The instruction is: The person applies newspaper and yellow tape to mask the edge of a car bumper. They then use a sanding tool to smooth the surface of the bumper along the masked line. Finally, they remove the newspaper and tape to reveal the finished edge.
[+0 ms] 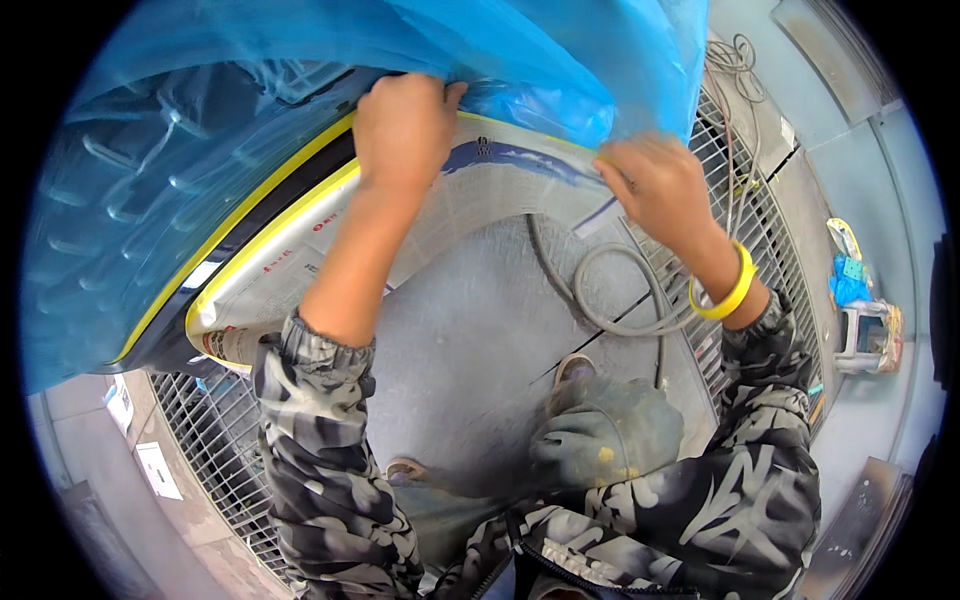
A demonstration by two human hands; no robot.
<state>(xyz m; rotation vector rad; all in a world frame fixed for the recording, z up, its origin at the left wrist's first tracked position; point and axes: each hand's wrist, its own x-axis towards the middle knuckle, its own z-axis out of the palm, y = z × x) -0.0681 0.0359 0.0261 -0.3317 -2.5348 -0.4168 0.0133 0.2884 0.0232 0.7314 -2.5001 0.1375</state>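
Note:
My left hand (400,140) is curled at the upper edge of a curved band of masking paper (510,180), beside blue plastic sheeting (170,200); what its fingertips hold is hidden. My right hand (655,185), slightly blurred, pinches the paper's yellow-taped edge at the right end. A yellow tape roll (738,290) circles my right wrist. Along the left, yellow tape (230,221) borders a dark glossy strip (270,205) between sheeting and paper.
Metal floor grating (205,440) runs along both sides. A grey hose (630,325) loops on the floor below the paper, near my shoes (572,372). A stool (865,338) with a blue bag (850,285) stands at the right, beneath coiled lines (740,65) farther up.

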